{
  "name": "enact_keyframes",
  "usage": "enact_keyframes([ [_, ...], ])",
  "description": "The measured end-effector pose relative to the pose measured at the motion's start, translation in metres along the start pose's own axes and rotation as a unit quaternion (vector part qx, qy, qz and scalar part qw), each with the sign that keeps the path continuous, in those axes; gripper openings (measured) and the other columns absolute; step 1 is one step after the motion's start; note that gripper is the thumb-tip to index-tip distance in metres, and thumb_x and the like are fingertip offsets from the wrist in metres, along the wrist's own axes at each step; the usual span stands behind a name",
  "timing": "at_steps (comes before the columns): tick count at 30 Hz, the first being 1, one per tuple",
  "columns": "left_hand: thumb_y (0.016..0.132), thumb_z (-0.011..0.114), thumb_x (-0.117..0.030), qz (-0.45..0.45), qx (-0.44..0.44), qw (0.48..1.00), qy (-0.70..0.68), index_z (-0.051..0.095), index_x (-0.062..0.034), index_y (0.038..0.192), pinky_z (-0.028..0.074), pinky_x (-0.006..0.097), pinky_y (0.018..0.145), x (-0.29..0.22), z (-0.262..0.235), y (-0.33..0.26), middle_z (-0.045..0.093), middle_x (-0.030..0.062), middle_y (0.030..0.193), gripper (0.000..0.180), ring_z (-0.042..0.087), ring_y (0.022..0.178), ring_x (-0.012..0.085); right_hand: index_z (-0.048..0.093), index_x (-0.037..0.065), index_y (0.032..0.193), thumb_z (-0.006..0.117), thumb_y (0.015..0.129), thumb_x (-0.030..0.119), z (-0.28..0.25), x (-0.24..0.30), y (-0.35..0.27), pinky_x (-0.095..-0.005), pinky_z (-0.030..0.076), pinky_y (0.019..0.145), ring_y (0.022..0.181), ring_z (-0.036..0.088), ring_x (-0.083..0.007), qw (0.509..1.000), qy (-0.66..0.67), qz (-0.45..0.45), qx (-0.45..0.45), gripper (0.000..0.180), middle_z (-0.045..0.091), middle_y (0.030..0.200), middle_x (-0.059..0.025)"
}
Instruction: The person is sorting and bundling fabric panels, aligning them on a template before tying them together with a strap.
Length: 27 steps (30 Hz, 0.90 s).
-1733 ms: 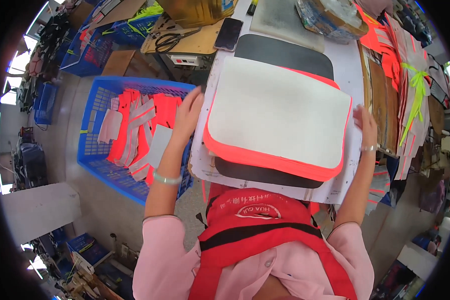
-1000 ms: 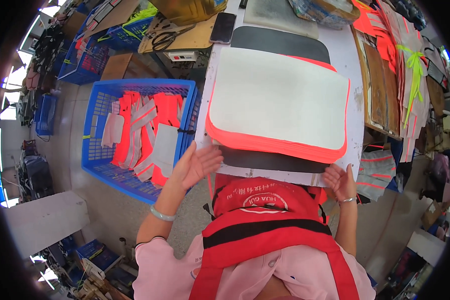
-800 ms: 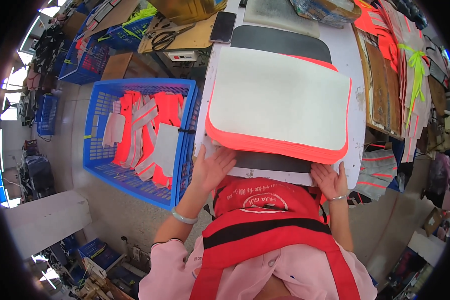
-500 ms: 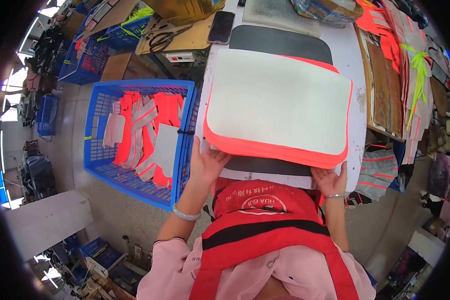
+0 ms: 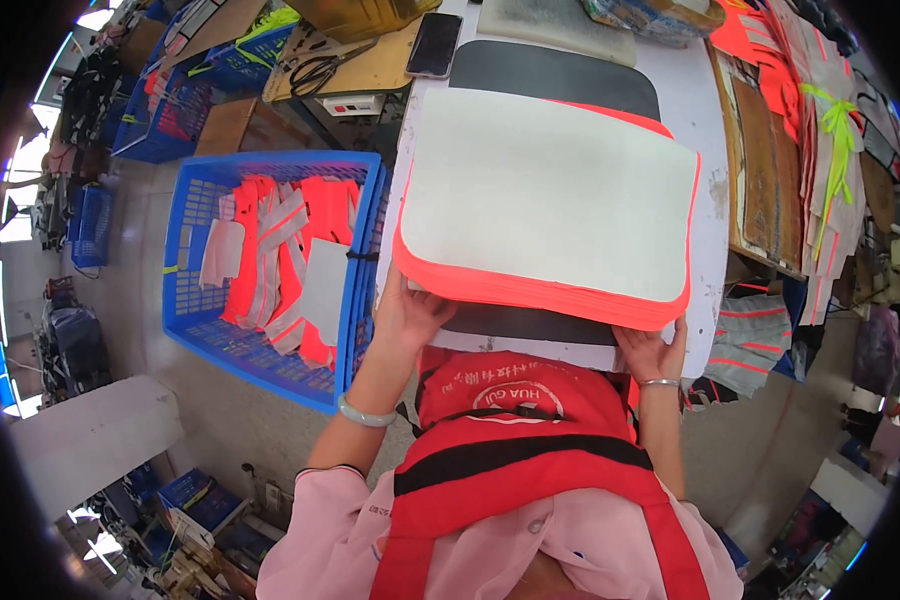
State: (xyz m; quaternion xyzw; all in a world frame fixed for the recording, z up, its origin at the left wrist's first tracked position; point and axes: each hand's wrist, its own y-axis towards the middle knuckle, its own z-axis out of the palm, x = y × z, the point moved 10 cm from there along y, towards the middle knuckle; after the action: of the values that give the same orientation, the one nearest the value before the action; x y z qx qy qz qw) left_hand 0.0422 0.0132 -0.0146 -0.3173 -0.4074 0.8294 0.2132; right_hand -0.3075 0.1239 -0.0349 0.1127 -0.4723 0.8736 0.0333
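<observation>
Both hands, left (image 5: 410, 312), right (image 5: 650, 350), grip clamped on fabric stack (image 5: 550, 195) near edge.

A blue basket (image 5: 198, 330) of orange vests (image 5: 292, 262) sits left of the hands. Beyond them lie a phone (image 5: 436, 44), scissors (image 5: 316, 71) and, far right, what may be stacked strips (image 5: 838, 140).

Stack of fabric panels (image 5: 550, 200) sits on the table (image 5: 705, 150), on a dark mat (image 5: 555, 75). My left hand (image 5: 410, 315) and right hand (image 5: 650, 350) are at its near edge. Basket (image 5: 200, 330) of vests (image 5: 290, 250) on the floor, left of the table. Phone (image 5: 436, 45) and scissors (image 5: 315, 70) behind.
</observation>
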Motion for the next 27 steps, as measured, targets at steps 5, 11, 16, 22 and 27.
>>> enact_keyframes([
  [5,0.076,0.069,-0.054,-0.013,-0.011,0.999,-0.036,0.039,-0.0064,0.131,0.014,0.058,0.109,0.004,0.001,-0.002,0.039,0.0120,0.136,0.078,0.034,0.130,0.0287,0.042,-0.006,0.131,0.064,0.079,0.052,0.000,0.001,0.001,-0.0523,0.031,0.109,0.127,0.041,-0.0388,0.999,-0.027,-0.015,0.014,0.081,0.046,0.132,-0.0252],
  [11,0.077,0.072,-0.046,-0.021,-0.014,0.999,-0.048,0.045,-0.0093,0.127,0.022,0.054,0.109,0.005,-0.017,0.013,0.046,0.0082,0.129,0.068,0.040,0.125,0.0262,0.042,-0.007,0.128,0.062,0.081,0.053,0.000,0.012,0.010,-0.0531,0.037,0.104,0.121,0.048,-0.0359,0.996,-0.061,-0.047,0.053,0.079,0.049,0.130,-0.0227],
  [16,0.077,0.073,-0.045,0.019,0.010,0.999,-0.045,0.044,-0.0091,0.126,0.025,0.053,0.107,-0.003,-0.007,0.010,0.045,0.0094,0.130,0.067,0.040,0.123,0.0269,0.039,-0.001,0.134,0.056,0.085,0.056,0.015,0.021,0.008,-0.0515,0.040,0.102,0.121,0.050,-0.0348,0.987,-0.088,-0.073,0.112,0.077,0.049,0.134,-0.0182],
  [22,0.079,0.071,-0.040,0.002,0.010,1.000,-0.025,0.046,-0.0127,0.125,0.032,0.050,0.104,-0.010,-0.004,0.005,0.047,0.0065,0.128,0.059,0.045,0.117,0.0270,0.038,0.005,0.138,0.045,0.092,0.056,0.022,0.036,0.020,-0.0484,0.042,0.101,0.123,0.049,-0.0298,0.982,-0.106,-0.082,0.134,0.069,0.047,0.137,-0.0141],
  [27,0.087,0.059,-0.047,0.032,0.048,0.998,-0.029,0.047,-0.0132,0.131,0.037,0.045,0.102,-0.018,0.007,0.016,0.053,0.0063,0.129,0.057,0.049,0.119,0.0255,0.040,0.005,0.137,0.040,0.094,0.056,0.038,0.059,0.033,-0.0445,0.043,0.101,0.123,0.050,-0.0271,0.959,-0.171,-0.122,0.189,0.066,0.049,0.136,-0.0130],
])
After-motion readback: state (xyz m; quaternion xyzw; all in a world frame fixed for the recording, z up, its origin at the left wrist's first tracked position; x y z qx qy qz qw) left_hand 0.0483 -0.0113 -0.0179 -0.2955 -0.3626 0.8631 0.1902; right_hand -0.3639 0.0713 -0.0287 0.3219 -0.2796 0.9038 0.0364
